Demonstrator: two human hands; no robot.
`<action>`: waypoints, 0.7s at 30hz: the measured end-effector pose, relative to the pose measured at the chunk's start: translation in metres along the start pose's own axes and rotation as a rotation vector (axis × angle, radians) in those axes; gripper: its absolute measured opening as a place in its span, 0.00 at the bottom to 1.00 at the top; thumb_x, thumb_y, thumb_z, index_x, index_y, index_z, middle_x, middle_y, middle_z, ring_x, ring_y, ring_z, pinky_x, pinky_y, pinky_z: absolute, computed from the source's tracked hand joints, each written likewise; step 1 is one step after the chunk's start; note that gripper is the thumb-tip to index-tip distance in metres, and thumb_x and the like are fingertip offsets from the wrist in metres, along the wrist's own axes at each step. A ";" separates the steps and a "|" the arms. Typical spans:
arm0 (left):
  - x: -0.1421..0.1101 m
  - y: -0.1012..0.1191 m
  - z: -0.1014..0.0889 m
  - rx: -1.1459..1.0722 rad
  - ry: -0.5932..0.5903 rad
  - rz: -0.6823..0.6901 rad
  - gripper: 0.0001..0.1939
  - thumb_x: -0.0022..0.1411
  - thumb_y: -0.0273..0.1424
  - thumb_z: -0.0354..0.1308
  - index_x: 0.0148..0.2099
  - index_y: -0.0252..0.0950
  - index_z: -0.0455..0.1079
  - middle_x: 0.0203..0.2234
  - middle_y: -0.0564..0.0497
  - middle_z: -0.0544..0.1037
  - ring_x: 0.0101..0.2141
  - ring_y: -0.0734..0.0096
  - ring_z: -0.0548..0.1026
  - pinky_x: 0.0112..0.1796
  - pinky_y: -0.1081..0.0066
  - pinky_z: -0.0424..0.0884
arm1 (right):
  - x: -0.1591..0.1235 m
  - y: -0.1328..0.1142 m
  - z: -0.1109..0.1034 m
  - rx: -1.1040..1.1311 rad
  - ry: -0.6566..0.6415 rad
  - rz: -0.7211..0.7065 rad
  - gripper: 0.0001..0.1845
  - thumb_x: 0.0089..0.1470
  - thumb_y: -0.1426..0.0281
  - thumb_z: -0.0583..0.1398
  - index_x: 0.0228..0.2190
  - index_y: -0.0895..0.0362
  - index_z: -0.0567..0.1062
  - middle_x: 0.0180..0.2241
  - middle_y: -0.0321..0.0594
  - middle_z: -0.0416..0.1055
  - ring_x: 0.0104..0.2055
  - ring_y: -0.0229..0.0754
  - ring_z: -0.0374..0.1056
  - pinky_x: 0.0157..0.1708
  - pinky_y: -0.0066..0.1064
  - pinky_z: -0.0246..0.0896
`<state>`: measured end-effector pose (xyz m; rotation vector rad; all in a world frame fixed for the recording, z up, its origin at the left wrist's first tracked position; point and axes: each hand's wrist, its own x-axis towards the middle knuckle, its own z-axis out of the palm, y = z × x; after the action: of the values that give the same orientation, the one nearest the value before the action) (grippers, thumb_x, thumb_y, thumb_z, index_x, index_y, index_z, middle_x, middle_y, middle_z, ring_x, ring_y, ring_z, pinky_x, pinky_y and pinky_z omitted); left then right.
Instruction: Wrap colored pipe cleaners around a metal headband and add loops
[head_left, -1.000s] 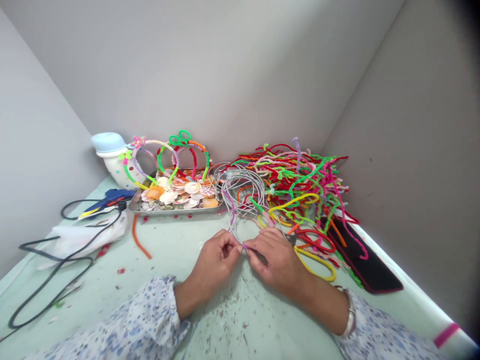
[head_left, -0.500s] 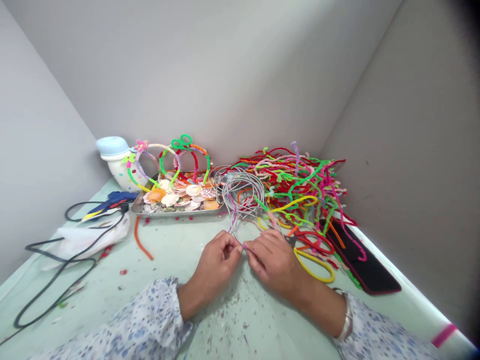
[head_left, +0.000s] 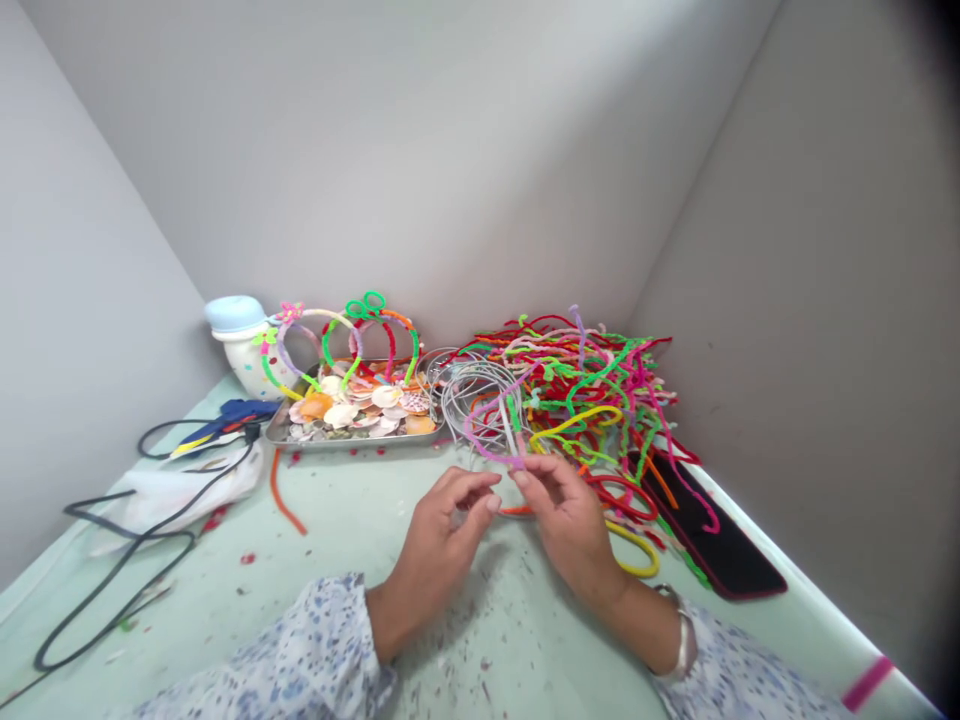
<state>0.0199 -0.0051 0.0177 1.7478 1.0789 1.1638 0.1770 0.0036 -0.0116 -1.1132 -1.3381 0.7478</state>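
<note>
The right hand [head_left: 576,525] has its fingers clamped on the near end of a fuzzy purple strip [head_left: 472,430], which curves up and away in front of a coil of grey wire [head_left: 457,400]. The left hand [head_left: 439,545] is just beside; its thumb and forefinger are apart, with nothing visible between them. A green-and-pink piece [head_left: 514,412] stands at the right fingertips; whether it is gripped cannot be determined.

Beyond the hands, a metal tray [head_left: 360,442] bears shells [head_left: 341,414], with fuzzy-covered hoops [head_left: 358,345] upright at its rear. A container with a light blue lid [head_left: 251,360] leans behind its left end.

On the right, a tangled pile of fuzzy strips [head_left: 592,370] crowds the wire coil and partly overlies a dark flat object [head_left: 720,560]. A red loop [head_left: 622,480] and a yellow loop [head_left: 657,562] lie close to the right hand, which partly hides the items behind it.

To the left, a black cable [head_left: 161,510] crosses a white plastic bag [head_left: 187,490] near a blue tool [head_left: 232,412]. An orange strip [head_left: 283,500] lies on the surface [head_left: 322,540] before the tray. Small scraps are scattered about.
</note>
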 end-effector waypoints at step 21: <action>0.035 -0.012 -0.004 -0.796 0.021 -0.290 0.08 0.59 0.33 0.58 0.32 0.34 0.66 0.22 0.55 0.68 0.25 0.77 0.67 0.31 0.74 0.65 | 0.004 0.006 -0.008 -0.032 -0.089 -0.041 0.07 0.59 0.65 0.56 0.35 0.55 0.71 0.32 0.39 0.71 0.36 0.42 0.68 0.37 0.33 0.65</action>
<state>0.0213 0.0319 0.0182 0.9299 0.6969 1.1986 0.1868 0.0080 -0.0142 -1.0847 -1.4485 0.7558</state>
